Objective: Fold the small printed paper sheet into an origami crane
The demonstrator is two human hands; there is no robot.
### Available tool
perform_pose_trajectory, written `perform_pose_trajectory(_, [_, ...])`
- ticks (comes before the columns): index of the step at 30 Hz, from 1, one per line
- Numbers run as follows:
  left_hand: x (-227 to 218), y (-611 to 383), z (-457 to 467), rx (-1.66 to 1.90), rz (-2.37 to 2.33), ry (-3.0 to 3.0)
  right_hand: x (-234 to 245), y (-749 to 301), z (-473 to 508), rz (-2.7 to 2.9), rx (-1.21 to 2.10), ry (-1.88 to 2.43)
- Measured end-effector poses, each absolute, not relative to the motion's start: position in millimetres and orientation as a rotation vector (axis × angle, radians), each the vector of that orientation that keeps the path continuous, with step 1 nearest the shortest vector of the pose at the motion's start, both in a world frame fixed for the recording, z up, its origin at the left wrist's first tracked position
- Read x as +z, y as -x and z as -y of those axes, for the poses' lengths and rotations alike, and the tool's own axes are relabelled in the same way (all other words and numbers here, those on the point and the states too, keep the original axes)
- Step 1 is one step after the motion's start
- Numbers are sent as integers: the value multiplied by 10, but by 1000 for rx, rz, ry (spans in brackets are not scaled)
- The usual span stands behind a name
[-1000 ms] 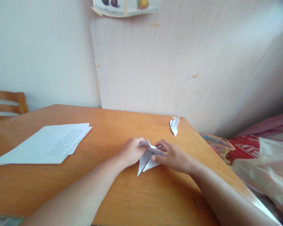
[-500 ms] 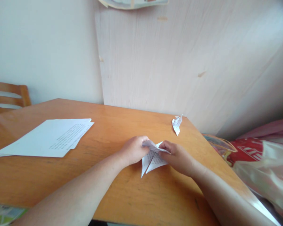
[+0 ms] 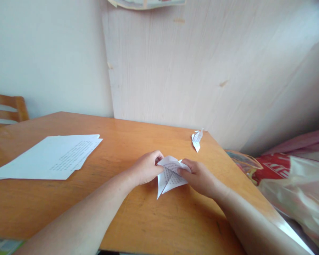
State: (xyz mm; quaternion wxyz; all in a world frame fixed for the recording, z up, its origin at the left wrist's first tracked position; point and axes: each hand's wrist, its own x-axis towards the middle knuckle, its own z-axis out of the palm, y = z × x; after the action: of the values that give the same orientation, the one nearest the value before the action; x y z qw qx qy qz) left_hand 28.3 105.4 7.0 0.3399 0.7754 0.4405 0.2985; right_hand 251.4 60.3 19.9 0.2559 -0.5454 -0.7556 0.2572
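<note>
A folded sheet of printed paper (image 3: 168, 177) is held between my two hands, just over the wooden table (image 3: 138, 219). Two pointed flaps with a slit between them face toward me. My left hand (image 3: 149, 168) pinches the paper's left edge with thumb and fingers. On the other side, my right hand (image 3: 198, 177) grips the right edge, its thumb pressed on the upper face and its other fingers partly hidden behind. Beyond the hands, near the far right corner, lies a small folded paper bird (image 3: 197, 140).
On the table's left lies a stack of printed sheets (image 3: 66, 156). A wooden chair (image 3: 21, 109) stands at the far left. Past the right edge are a red and white bag (image 3: 275, 168) and pale plastic (image 3: 297, 191). A wall panel (image 3: 162, 71) borders the table's back.
The upper flap of the paper, narrow and creased before, now stands more spread out. My left fingers have shifted slightly on its edge. The whole view has moved a little.
</note>
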Motion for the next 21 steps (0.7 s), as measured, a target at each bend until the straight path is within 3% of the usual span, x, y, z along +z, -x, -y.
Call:
perform_pose_trajectory(11, [244, -292, -962, 567, -1570, -2315, 191, -2485, -569, 2104, 583, 1483])
perform_pose_trajectory(21, [200, -327, -964, 569, -1382, -2223, 138, -2500, -570, 2078, 618, 1438])
